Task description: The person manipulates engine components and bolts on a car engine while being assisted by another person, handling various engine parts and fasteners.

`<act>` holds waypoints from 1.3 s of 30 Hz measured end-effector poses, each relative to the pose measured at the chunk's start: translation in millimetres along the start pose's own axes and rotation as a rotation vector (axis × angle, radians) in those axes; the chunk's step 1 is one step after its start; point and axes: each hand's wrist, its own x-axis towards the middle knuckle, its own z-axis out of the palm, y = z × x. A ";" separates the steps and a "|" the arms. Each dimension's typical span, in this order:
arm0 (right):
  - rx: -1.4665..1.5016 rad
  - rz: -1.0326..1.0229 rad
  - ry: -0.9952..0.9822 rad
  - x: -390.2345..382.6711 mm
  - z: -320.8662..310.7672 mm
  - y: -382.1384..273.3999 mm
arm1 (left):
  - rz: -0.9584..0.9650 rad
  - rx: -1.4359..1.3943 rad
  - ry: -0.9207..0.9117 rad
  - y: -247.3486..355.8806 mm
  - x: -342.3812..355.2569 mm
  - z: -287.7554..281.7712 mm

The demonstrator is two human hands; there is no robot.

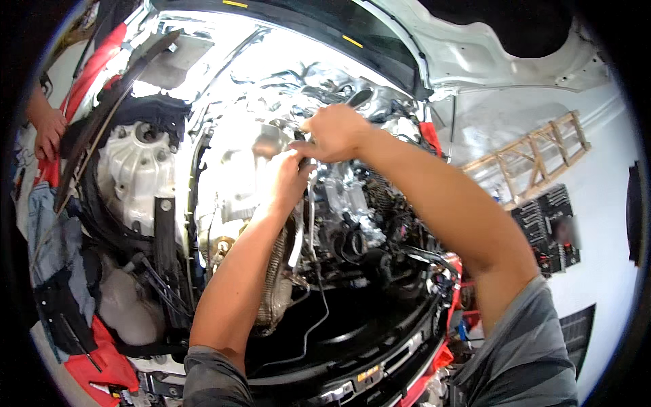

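Note:
Both my arms reach deep into the engine bay of a car. My left hand (287,178) is over the bright, light-coloured engine cover (234,169), its fingers curled together near the middle of the engine. Right beside it, my right hand (338,133) is closed in a fist-like grip, its thumb side close to the left fingertips. A small dark piece shows between the two hands, too little of it to name. To the right of the hands lies the engine (342,197) with metal parts, hoses and wiring. Strong glare washes out the area behind them.
Another person's hand (49,132) rests on the red fender cover (102,61) at the far left. A white strut tower (139,169) and a pale reservoir (129,305) stand left. The raised hood (475,47) hangs above. A wooden ladder (536,159) and a socket set (549,227) are right.

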 end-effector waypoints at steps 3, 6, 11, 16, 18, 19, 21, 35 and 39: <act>0.013 -0.063 0.074 8.0 -33.6 29.3 | 0.096 -0.032 -0.025 -14.6 56.0 -10.9; 0.058 0.024 0.115 31.4 -31.6 70.1 | 0.228 -0.158 -0.114 -25.6 120.6 5.0; 0.222 0.126 0.152 71.6 32.8 127.1 | -0.005 0.016 -0.338 -54.9 167.9 44.2; 0.332 0.094 0.120 86.3 83.7 140.3 | 0.066 0.253 -0.390 -106.6 185.7 83.1; 0.388 0.187 0.137 84.9 95.7 135.8 | -0.041 0.296 -0.554 -66.8 183.1 60.4; 0.375 0.167 0.166 86.3 100.8 136.4 | -0.013 0.136 -0.493 -72.4 180.7 61.8; 0.376 0.130 0.231 88.2 109.2 139.9 | -0.034 0.211 -0.599 -80.2 185.2 62.2; 0.240 0.161 0.077 87.5 84.0 128.8 | 0.048 0.407 -0.559 -70.3 182.3 66.9; 0.259 0.040 0.270 85.7 107.4 149.6 | -0.009 0.458 -0.536 -70.9 184.7 62.1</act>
